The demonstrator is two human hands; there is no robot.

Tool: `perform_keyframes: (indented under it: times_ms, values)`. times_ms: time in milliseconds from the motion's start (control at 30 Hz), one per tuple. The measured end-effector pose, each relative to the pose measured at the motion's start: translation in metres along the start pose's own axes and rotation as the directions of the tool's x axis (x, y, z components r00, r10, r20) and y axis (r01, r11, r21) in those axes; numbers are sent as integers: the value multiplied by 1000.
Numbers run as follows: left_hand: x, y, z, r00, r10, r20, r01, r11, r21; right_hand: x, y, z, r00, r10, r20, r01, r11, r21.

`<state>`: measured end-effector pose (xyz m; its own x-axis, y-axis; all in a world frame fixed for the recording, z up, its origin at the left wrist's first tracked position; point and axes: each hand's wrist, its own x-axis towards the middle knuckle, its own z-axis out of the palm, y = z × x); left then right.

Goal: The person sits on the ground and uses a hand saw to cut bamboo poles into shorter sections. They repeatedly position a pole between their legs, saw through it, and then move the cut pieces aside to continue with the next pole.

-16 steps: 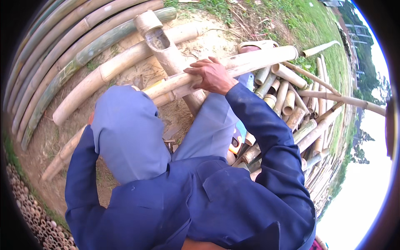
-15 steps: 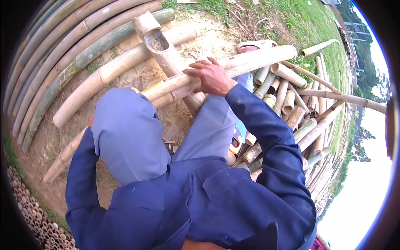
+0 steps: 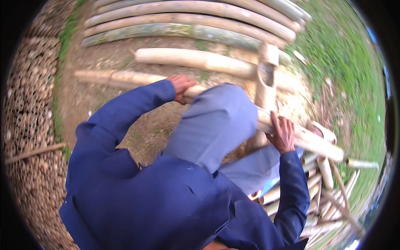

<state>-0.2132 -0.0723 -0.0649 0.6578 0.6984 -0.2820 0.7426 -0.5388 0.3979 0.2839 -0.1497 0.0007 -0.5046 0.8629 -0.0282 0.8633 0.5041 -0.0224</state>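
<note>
A long pale bamboo pole [image 3: 306, 139] runs across my raised knee, from the bare ground at the left to a cut end at the right. My left hand [image 3: 181, 86] grips it just left of the knee. My right hand [image 3: 282, 133] is closed around it to the right of the knee, near the thicker end. The middle of the pole is hidden behind my blue trouser leg [image 3: 216, 123]. A short upright bamboo post [image 3: 266, 79] with a notched top stands just behind the pole.
Several long bamboo poles [image 3: 196, 29] lie side by side on the ground at the top. A stack of cut bamboo ends [image 3: 25, 125] fills the left edge. Short bamboo pieces [image 3: 329, 187] are heaped at the lower right. Grass [image 3: 346, 75] lies to the right.
The view has swung to the left. My left hand has come into view gripping the pole. My right hand still holds the same pole.
</note>
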Motion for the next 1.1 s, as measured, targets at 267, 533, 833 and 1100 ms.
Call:
perform_keyframes:
  times_ms: [267,533,833,1100]
  values:
    - [-27,-113,-88,993,-67,-97,73,995,62,120,-53,-8,990,12,-142,-15,1000,-21]
    - [-32,-178,-102,965,-263,-6,263,965,2,201,-76,13,981,-87,-174,93,995,28]
    - [96,6,-89,941,127,-314,-102,990,95,205,-71,9,989,-79,-123,77,997,-17]
    - [157,65,-93,985,-137,-104,139,990,9,199,-82,-13,972,19,-235,-38,996,-75]
